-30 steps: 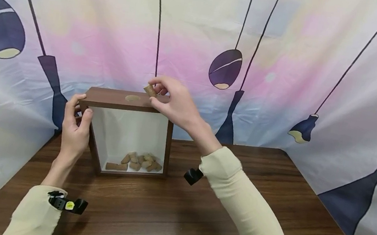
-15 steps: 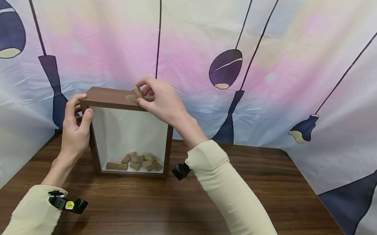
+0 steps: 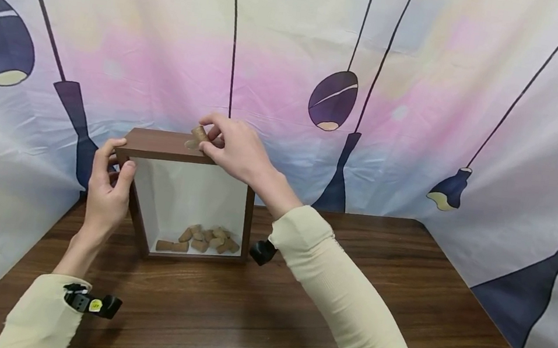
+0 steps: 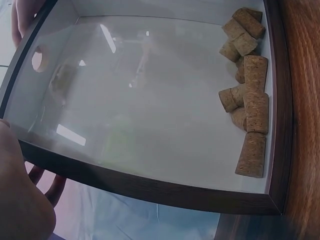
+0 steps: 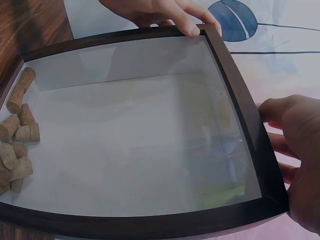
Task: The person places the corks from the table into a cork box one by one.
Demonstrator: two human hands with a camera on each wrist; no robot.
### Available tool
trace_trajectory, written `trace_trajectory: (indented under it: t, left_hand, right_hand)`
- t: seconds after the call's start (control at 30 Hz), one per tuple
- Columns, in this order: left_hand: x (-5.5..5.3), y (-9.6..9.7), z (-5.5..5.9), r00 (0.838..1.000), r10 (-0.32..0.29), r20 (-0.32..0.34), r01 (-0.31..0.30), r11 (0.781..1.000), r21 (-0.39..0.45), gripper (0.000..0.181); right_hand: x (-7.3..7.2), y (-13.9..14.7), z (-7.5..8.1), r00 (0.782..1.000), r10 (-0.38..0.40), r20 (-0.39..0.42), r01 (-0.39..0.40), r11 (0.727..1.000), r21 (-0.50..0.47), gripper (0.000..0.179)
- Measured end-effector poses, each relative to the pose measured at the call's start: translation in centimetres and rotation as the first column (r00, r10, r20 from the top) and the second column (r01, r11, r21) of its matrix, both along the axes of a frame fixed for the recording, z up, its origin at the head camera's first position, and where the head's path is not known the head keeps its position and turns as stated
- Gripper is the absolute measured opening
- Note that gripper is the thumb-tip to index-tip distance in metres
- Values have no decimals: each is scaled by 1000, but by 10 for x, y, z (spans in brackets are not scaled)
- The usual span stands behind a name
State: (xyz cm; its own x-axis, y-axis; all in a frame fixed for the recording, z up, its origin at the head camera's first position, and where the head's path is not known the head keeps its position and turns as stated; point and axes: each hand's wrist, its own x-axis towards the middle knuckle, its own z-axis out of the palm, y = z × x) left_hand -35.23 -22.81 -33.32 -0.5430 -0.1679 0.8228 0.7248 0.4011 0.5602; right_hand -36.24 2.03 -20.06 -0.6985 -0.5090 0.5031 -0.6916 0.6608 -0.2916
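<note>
A shallow brown wooden box (image 3: 156, 145) with a clear front stands upright on the table. My left hand (image 3: 109, 187) grips its upper left corner, thumb on the front edge and fingers round the side. Between thumb and fingertips, my right hand (image 3: 242, 148) pinches a cork (image 3: 199, 133), tilted, right at the round hole (image 3: 190, 144) in the box's top. Several corks (image 4: 256, 110) lie in a loose heap along the bottom inside. In the right wrist view the box frame (image 5: 235, 90) is beside my right hand, and the pinched cork is hidden.
The dark wood table (image 3: 347, 300) spreads in front of the box and to its right. Behind and at both sides hangs a pastel cloth (image 3: 297, 35) printed with lamps. A black wrist camera (image 3: 262, 252) sits under my right cuff.
My right hand has moved left along the box top, bringing the cork from beside the hole to the hole. My left hand keeps its grip; the corks inside have not moved.
</note>
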Motion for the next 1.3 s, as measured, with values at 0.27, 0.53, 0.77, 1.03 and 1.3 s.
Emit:
trace_trajectory:
  t: [0.27,0.53,0.77,1.03,1.3]
  left_hand:
    - [0,0,0,1000,3,-6,-3,1000,-4,42]
    - [-1,0,0,1000,2,8,-2,1000,4,42]
    - [0,1,0,1000,-5,-6,5,1000,0,42]
    - [2,3,2,1000,-8,-17,8,1000,3,42]
    - [-1,2,1,1000,-7,-17,7,1000,5,42]
  right_hand:
    - [2,12,-2,1000,5,10,-4,999,-39,35]
    - [-3,11,-3,995,82,-55,-80,996,31,37]
    - [-2,0,2,995,27,-97,-14,991,134,25]
    - [1,-8,6,997,-68,-27,70,993,93,15]
    - [4,-11,5,995,-97,17,97,995,15,14]
